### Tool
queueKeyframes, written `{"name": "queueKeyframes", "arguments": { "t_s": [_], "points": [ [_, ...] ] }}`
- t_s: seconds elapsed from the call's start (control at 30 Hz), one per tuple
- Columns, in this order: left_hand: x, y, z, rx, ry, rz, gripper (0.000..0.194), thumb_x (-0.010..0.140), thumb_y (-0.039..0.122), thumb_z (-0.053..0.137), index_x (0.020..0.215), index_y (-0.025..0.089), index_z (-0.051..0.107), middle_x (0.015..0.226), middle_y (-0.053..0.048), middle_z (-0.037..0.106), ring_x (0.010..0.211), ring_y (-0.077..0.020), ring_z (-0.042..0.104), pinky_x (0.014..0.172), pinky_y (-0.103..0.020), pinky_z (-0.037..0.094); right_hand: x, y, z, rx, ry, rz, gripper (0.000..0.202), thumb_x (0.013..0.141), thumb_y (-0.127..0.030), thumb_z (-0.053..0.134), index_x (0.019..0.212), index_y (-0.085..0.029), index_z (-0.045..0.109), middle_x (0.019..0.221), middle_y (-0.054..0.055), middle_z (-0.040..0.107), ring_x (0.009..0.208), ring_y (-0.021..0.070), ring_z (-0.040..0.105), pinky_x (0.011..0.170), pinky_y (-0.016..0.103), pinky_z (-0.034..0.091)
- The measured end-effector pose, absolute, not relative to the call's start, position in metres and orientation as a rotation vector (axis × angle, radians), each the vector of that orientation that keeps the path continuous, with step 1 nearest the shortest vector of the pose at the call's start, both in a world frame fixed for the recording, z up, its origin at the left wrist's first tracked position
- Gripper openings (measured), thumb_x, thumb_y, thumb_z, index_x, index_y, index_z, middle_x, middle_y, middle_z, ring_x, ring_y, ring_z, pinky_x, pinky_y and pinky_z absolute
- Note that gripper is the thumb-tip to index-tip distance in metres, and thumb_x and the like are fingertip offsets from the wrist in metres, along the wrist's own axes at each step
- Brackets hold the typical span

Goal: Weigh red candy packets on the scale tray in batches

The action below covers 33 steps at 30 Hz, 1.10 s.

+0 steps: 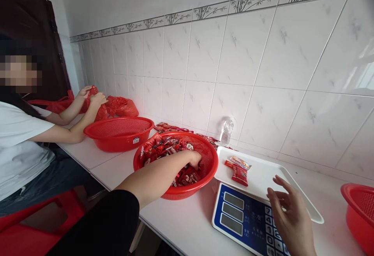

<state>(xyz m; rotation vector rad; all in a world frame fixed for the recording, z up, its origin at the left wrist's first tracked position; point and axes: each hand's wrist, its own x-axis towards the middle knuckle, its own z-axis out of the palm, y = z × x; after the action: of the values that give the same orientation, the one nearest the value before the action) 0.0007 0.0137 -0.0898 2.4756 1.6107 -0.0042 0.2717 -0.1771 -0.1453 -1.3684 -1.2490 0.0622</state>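
Snack packets [189,177] lie in a red basket [175,196] on a white table [187,221] by a tiled wall [233,53]; the left hand [195,158] among them, grip impossible to tell; the right hand [292,213] loosely spread.

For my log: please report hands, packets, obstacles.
Left hand in basket among packets, grip hidden. Right hand open over scale. More packets on tray. Bottle beyond tray, aside.

Scale [251,230], near bench [187,219] front edge: keys [269,229] legible 7, 4, 1, 0, 2; characters apparently 志准. Wrappers [189,177], basket [108,143] label [136,140]: print too small.
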Motion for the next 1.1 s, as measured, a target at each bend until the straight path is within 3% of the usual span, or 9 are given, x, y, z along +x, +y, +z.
{"name": "queueKeyframes", "arguments": {
  "t_s": [0.1, 0.3, 0.6, 0.77, 0.93, 1.1],
  "points": [
    [0.000, 0.011, -0.083, 2.544, 1.511, -0.376, 0.014, 0.057, 0.024, 0.076, 0.066, 0.019, 0.067, 0.067, -0.006, 0.068, 0.068, -0.0265, 0.064, 0.070, -0.037, 0.053, 0.273, -0.175, -0.147, -1.357, -1.252, 0.064, 0.047, 0.085, -0.049, 0.057, 0.125, -0.026, 0.053, 0.117, 0.008, 0.060, 0.075, 0.0165, 0.062, 0.059, 0.028, 0.052],
    [0.000, 0.008, -0.074, 2.626, 1.454, -0.348, 0.024, 0.060, 0.022, 0.070, 0.084, 0.019, 0.068, 0.090, -0.009, 0.071, 0.079, -0.0284, 0.066, 0.071, -0.035, 0.052, 0.274, -0.169, -0.149, -1.303, -1.268, 0.051, 0.043, 0.087, -0.046, 0.055, 0.123, -0.024, 0.054, 0.114, 0.010, 0.059, 0.070, 0.0151, 0.060, 0.055, 0.028, 0.051],
    [-0.003, 0.014, -0.070, 2.741, 1.396, -0.139, 0.034, 0.064, 0.014, 0.063, 0.097, 0.021, 0.064, 0.098, -0.007, 0.071, 0.084, -0.0265, 0.067, 0.070, -0.032, 0.049, 0.268, -0.166, -0.138, -1.222, -1.300, 0.029, 0.035, 0.091, -0.041, 0.050, 0.122, -0.024, 0.053, 0.113, 0.011, 0.058, 0.065, 0.0126, 0.058, 0.053, 0.027, 0.052],
    [-0.001, 0.010, -0.065, 2.735, 1.527, 0.055, 0.030, 0.064, 0.015, 0.064, 0.093, 0.023, 0.062, 0.095, -0.005, 0.070, 0.087, -0.0248, 0.066, 0.071, -0.029, 0.048, 0.269, -0.168, -0.139, -1.221, -1.300, 0.042, 0.035, 0.091, -0.041, 0.050, 0.121, -0.023, 0.053, 0.116, 0.010, 0.057, 0.067, 0.0126, 0.058, 0.054, 0.027, 0.052],
    [-0.001, 0.009, -0.052, 2.715, 1.738, 0.185, 0.023, 0.074, 0.021, 0.056, 0.096, 0.023, 0.056, 0.092, -0.006, 0.069, 0.083, -0.0253, 0.066, 0.069, -0.031, 0.046, 0.268, -0.169, -0.137, -1.219, -1.304, 0.080, 0.033, 0.091, -0.039, 0.050, 0.121, -0.024, 0.052, 0.119, 0.010, 0.055, 0.067, 0.0119, 0.057, 0.054, 0.027, 0.052],
    [0.009, 0.013, -0.024, 2.691, 1.877, 0.477, 0.028, 0.083, 0.026, 0.044, 0.111, 0.024, 0.048, 0.092, -0.005, 0.069, 0.080, -0.0237, 0.065, 0.061, -0.028, 0.042, 0.268, -0.166, -0.134, -1.168, -1.322, 0.053, 0.029, 0.093, -0.036, 0.046, 0.119, -0.024, 0.052, 0.120, 0.010, 0.055, 0.066, 0.0117, 0.058, 0.056, 0.028, 0.052]
  ]
}}
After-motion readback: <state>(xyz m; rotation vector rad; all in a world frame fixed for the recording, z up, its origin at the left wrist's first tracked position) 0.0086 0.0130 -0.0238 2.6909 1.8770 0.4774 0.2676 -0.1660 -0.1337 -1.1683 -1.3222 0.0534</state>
